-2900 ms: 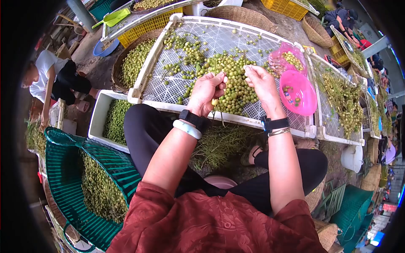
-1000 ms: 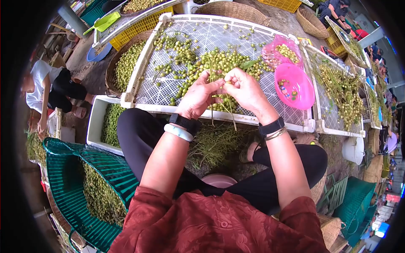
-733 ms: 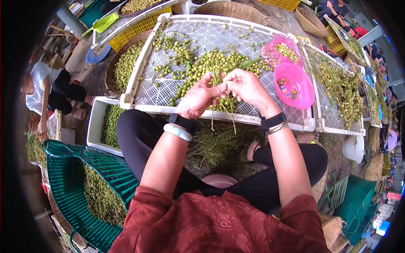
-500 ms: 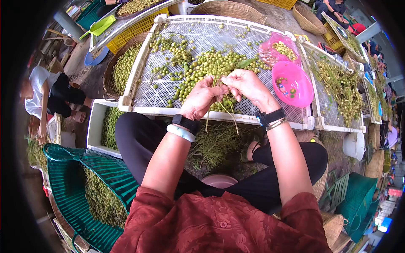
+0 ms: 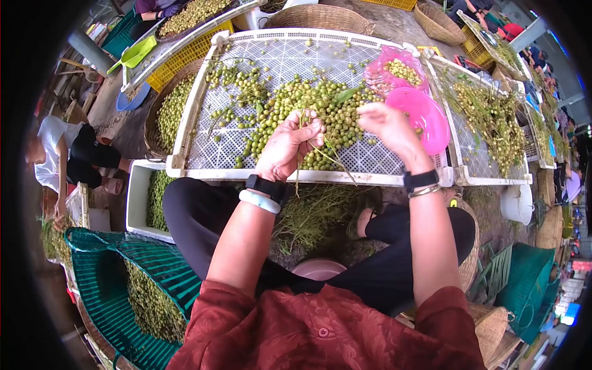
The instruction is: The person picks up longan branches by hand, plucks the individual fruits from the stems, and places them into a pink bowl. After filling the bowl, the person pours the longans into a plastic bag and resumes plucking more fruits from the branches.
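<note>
My left hand (image 5: 290, 140) is closed round a bunch of thin green stems (image 5: 333, 161), whose ends hang over the tray's front edge. To its right, my right hand (image 5: 390, 126) is raised above the tray, blurred, with its fingers bent together; whether it holds anything is too smeared to tell. Small green round fruits (image 5: 290, 98) lie heaped on the white mesh tray (image 5: 206, 145) beneath and behind both hands. A pink bowl (image 5: 435, 120) stands just right of my right hand, beside a pink bag of fruits (image 5: 401, 71).
A second tray with fruit bunches (image 5: 493, 123) adjoins at right. Round the left are a basket of fruits (image 5: 176, 111), a white box (image 5: 139, 197) and a green basket (image 5: 92, 277). Cut stems (image 5: 308, 216) lie below. A person (image 5: 74, 145) sits at far left.
My right hand has moved right, away from my left hand and the stems, towards the pink bowl. My left hand still holds the stems. The view has shifted slightly.
</note>
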Demonstrator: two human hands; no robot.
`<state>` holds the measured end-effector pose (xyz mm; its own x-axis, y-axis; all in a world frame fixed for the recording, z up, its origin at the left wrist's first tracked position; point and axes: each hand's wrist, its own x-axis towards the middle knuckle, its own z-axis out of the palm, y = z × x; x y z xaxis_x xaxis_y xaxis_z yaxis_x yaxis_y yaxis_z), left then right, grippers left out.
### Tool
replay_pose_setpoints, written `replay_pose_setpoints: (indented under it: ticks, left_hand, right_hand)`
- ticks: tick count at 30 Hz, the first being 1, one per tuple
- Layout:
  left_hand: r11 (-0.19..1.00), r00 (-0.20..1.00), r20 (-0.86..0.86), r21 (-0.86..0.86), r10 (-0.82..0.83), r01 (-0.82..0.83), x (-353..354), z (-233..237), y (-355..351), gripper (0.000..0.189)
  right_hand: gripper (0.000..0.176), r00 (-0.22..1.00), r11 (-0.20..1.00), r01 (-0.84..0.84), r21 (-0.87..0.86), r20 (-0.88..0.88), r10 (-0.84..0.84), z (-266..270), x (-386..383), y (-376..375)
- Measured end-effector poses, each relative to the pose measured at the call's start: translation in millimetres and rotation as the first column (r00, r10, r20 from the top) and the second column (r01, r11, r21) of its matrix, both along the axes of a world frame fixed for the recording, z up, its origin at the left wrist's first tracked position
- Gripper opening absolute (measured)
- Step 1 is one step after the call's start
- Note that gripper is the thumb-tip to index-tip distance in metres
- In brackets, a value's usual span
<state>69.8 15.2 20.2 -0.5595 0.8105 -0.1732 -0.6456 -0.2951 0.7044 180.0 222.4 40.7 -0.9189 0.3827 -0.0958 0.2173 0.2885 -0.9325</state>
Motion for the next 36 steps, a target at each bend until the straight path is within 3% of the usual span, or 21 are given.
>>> replay_pose_setpoints:
  ticks: [2, 4, 6, 8, 11, 14, 17, 21, 23, 24, 28, 32, 33, 34, 36]
  left_hand:
    - [1.000, 1.000, -0.028, -0.018, 0.012, -0.012, -1.0, -3.4, 0.2, 0.019]
    - [0.999, 0.998, -0.029, 0.005, 0.049, -0.049, 2.6, 1.6, 0.4, 0.014]
    - [0.995, 0.992, -0.096, -0.044, 0.083, -0.088, 2.6, 1.6, -2.3, 0.014]
    - [0.994, 0.986, -0.141, -0.046, 0.091, -0.098, 2.4, -0.8, -3.2, 0.014]
    - [0.982, 0.971, -0.208, -0.116, 0.120, -0.146, 6.6, -1.2, -4.2, 0.014]
    - [0.971, 0.945, -0.268, -0.093, 0.190, -0.222, 9.7, -9.2, -1.8, 0.012]
    - [0.953, 0.917, -0.312, -0.090, 0.248, -0.289, 11.4, -12.4, -1.1, 0.012]
    - [0.937, 0.905, -0.312, -0.103, 0.288, -0.334, 11.5, -15.7, -0.8, 0.013]
    - [0.940, 0.925, -0.285, -0.158, 0.250, -0.302, 11.3, -15.1, -0.3, 0.015]
    - [0.941, 0.942, -0.262, -0.208, 0.209, -0.267, 12.7, -10.3, -1.7, 0.016]
    - [0.938, 0.973, -0.211, -0.308, 0.094, -0.157, 11.5, -10.6, -2.7, 0.017]
    - [0.882, 0.957, -0.282, -0.430, 0.071, -0.193, 7.8, -20.5, 3.2, 0.020]
    - [0.862, 0.940, -0.337, -0.462, 0.048, -0.209, 6.0, -23.3, 3.1, 0.020]
    - [0.863, 0.941, -0.336, -0.459, 0.052, -0.211, 5.2, -26.0, 3.9, 0.019]
    - [0.869, 0.947, -0.317, -0.453, 0.052, -0.199, 7.1, -30.4, 5.8, 0.019]
  right_hand:
    - [0.025, 0.988, 0.966, -0.136, -0.221, -0.105, 0.115, 0.7, 1.6, -37.7]
    - [0.019, 0.984, 0.932, -0.151, -0.329, -0.141, 0.109, -0.5, -1.7, -59.5]
    - [0.016, 0.971, 0.918, -0.151, -0.366, -0.230, 0.068, -7.2, -8.3, -69.4]
    - [0.013, 0.980, 0.952, -0.125, -0.281, -0.185, 0.074, -8.6, -9.2, -74.0]
    - [0.013, 0.989, 0.929, -0.088, -0.361, -0.146, 0.037, -17.2, -11.1, -81.2]
    - [0.016, 0.995, 0.748, -0.018, -0.663, -0.082, -0.049, -27.6, -13.5, -87.4]
    - [0.015, 0.995, 0.680, -0.057, -0.731, -0.095, -0.019, -41.4, -15.3, -94.3]
    - [0.013, 0.986, 0.819, 0.060, -0.571, -0.094, -0.137, -45.7, -23.2, -100.9]
    - [0.014, 0.982, 0.990, 0.084, -0.109, -0.158, -0.101, -45.1, -20.8, -99.0]
    - [0.014, 0.982, 0.986, 0.094, 0.135, -0.179, -0.069, -43.6, -19.4, -100.1]
    - [0.010, 0.952, 0.860, 0.125, 0.495, -0.303, 0.036, -40.1, -20.5, -98.6]
    - [0.008, 0.963, 0.771, -0.054, 0.634, -0.170, 0.207, -43.8, -21.6, -96.1]
    - [0.007, 0.948, 0.850, -0.059, 0.523, -0.236, 0.212, -41.5, -21.7, -96.3]
    - [0.006, 0.974, 0.904, -0.043, 0.426, -0.185, 0.134, -35.3, -19.6, -97.8]
    - [0.006, 0.977, 0.887, -0.049, 0.459, -0.164, 0.139, -34.9, -23.4, -94.4]
